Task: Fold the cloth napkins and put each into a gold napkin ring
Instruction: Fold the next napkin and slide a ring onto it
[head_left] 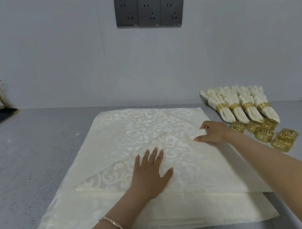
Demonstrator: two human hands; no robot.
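At mid-frame on the tabletop [26, 162], my left hand [150, 171] lies flat and open on a folded-in corner of the top napkin [138, 128], while my right hand [212, 132] pinches another corner. Four ringed napkins [240, 114] at right look finished, and loose gold rings [264, 134] wait below them. I cannot tell how many napkins lie stacked underneath.
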